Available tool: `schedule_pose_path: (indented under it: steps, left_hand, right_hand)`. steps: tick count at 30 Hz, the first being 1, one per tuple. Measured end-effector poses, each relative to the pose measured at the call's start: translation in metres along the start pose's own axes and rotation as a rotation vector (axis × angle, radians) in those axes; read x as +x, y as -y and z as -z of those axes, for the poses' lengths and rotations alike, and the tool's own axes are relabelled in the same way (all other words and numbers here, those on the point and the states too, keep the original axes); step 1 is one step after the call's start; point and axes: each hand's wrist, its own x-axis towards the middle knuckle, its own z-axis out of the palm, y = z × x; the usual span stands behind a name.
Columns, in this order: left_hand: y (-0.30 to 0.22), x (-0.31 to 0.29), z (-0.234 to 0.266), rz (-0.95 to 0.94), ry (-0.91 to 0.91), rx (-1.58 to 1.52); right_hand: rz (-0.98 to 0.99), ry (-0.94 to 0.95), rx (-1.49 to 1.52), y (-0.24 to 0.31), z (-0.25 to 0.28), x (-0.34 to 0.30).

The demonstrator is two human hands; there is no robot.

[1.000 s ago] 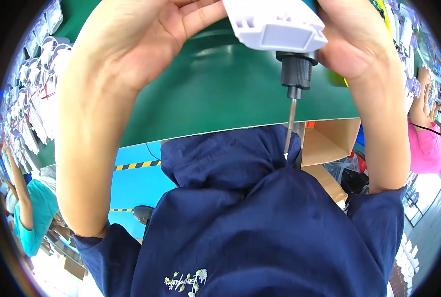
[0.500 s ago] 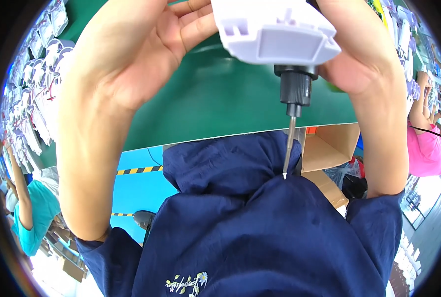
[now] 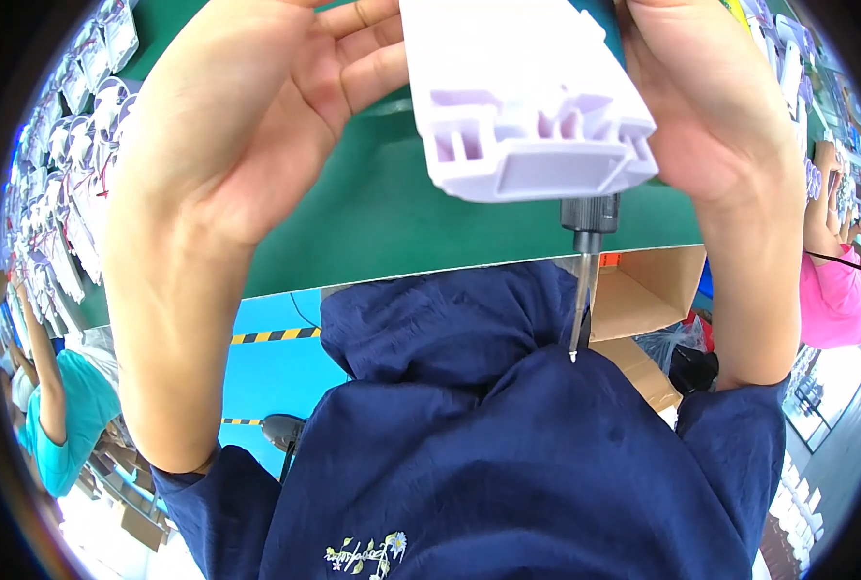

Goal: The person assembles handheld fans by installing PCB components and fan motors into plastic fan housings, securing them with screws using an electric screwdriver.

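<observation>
A white moulded plastic housing with ribs and small slots along its near edge is held up over the green table. My left hand grips it from the left, its fingers curled against that side and partly out of view at the top. Behind and below the housing, a screwdriver with a black nose points its long metal bit down toward my lap. My right hand is at the housing's right side, closed around the screwdriver's body; its fingers and most of the tool's handle are hidden.
The green tabletop ends just before my lap. An open cardboard box stands below the edge on the right. White plastic parts are heaped at the far left. Other people work at both sides, one in a teal top, another in pink.
The housing has come lower and tipped, showing more of its ribbed inner face and covering more of the screwdriver. The bit has swung slightly right and stands nearer to upright.
</observation>
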Motion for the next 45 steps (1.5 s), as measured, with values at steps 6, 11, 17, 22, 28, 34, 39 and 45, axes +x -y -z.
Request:
schedule_pose_path:
  steps: [6, 11, 17, 22, 28, 34, 39, 45]
  left_hand:
    - [0.01, 0.005, -0.015, -0.287, -0.387, 0.429]
    - [0.008, 0.003, -0.005, -0.169, -0.188, 0.181]
    - [0.006, -0.002, 0.001, -0.123, -0.097, 0.112]
    - [0.005, -0.006, -0.009, -0.126, -0.098, 0.131]
    - [0.01, -0.01, -0.009, -0.166, -0.145, 0.18]
    - [0.011, -0.009, -0.013, -0.197, -0.168, 0.235]
    - [0.011, -0.013, -0.015, -0.231, -0.205, 0.282]
    - [0.034, 0.008, 0.014, -0.479, -0.109, 0.443]
  right_hand:
    - [-0.01, 0.009, -0.008, -0.003, 0.002, 0.001]
    - [-0.033, -0.045, -0.037, 0.0, -0.001, -0.003]
    - [-0.05, -0.026, -0.018, -0.001, -0.003, -0.003]
    - [-0.05, -0.111, -0.071, 0.008, -0.01, -0.01]
    - [0.002, -0.018, -0.04, 0.004, -0.006, -0.008]
    - [0.061, 0.052, -0.006, 0.001, 0.006, -0.008]
    - [0.109, 0.129, 0.024, -0.006, 0.012, -0.007]
    - [0.08, 0.238, 0.044, -0.021, 0.014, 0.006]
